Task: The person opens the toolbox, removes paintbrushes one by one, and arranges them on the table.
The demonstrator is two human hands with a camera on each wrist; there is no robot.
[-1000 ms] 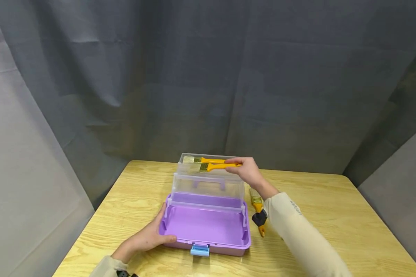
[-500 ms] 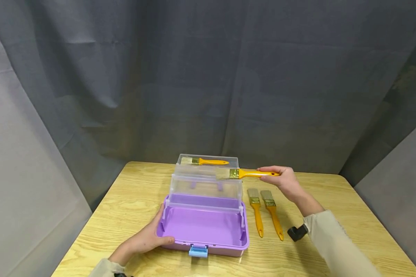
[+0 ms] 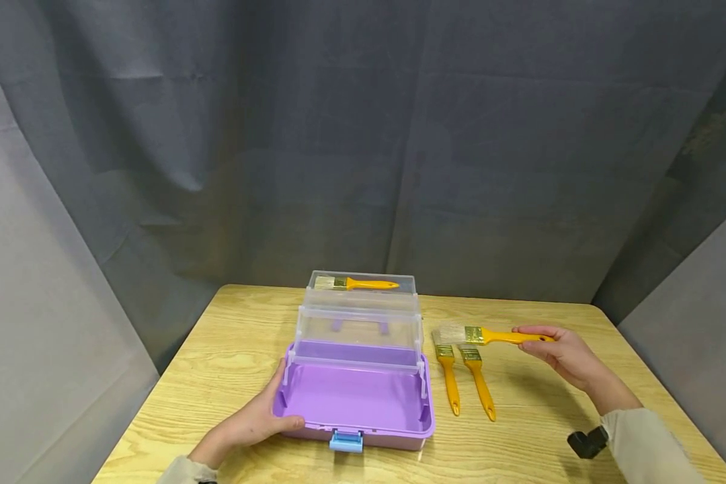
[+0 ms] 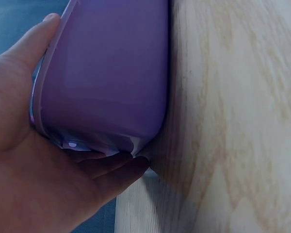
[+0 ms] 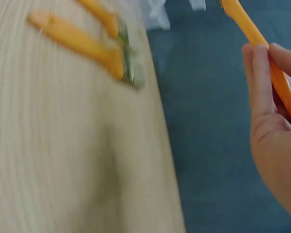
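Note:
Pinched by its yellow handle, a flat paintbrush [image 3: 502, 336] hangs level in my right hand [image 3: 569, 356], its pale bristles pointing left. Below it, two similar paintbrushes, a left one [image 3: 449, 376] and a right one [image 3: 480, 386], lie on the table; the raised brush overlaps their bristles in the head view. My left hand [image 3: 251, 418] holds the front left corner of a purple toolbox [image 3: 363, 396], thumb on the front rim and fingers along the side. Clear tiered trays [image 3: 357, 329] are unfolded at the box's back. Another paintbrush [image 3: 369, 284] lies in the rearmost tray.
A blue latch [image 3: 346, 441] hangs at the box's front. The wooden table [image 3: 230, 343] ends at a dark grey curtain [image 3: 314, 168] behind, with a pale panel [image 3: 48, 302] at the left. A black wrist camera [image 3: 587, 444] sits below my right hand.
My right hand has carried one paintbrush from over the rear tray to the right and nearer, over the table brushes. One brush stays in the tray. The left hand keeps its hold on the box.

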